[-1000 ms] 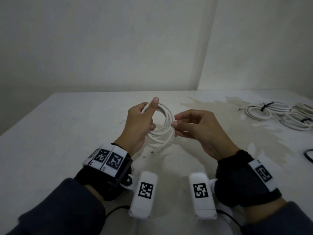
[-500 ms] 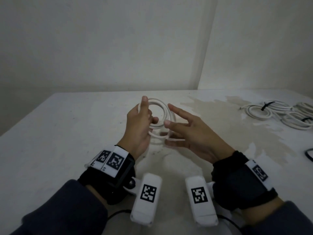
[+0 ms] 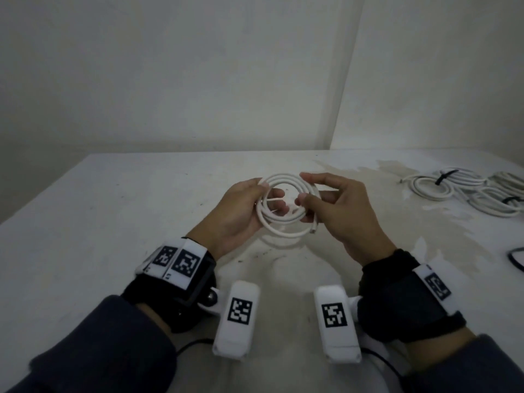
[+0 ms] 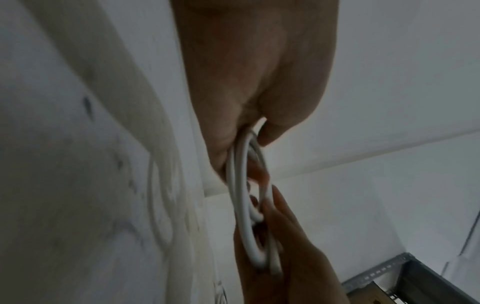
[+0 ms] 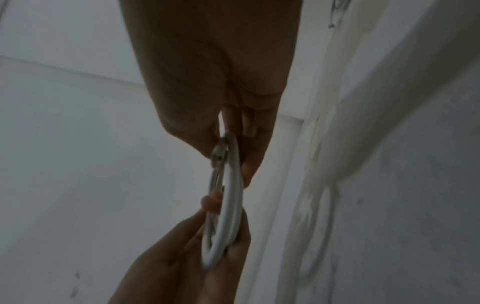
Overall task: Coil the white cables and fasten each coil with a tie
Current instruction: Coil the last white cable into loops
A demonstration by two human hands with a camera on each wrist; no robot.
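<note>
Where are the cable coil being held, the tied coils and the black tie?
held coil (image 3: 286,236): head view, lower arc.
tied coils (image 3: 425,191): head view, nearest loop.
black tie (image 3: 444,177): head view, middle of strap.

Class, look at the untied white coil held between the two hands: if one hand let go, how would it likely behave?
The coil has no tie on it, so its loops would probably spring apart. Its thin cable looks light and bendy, so the left hand alone could likely carry it. A loose end pokes across the middle, so it may unwind from there once the right hand releases.
</note>
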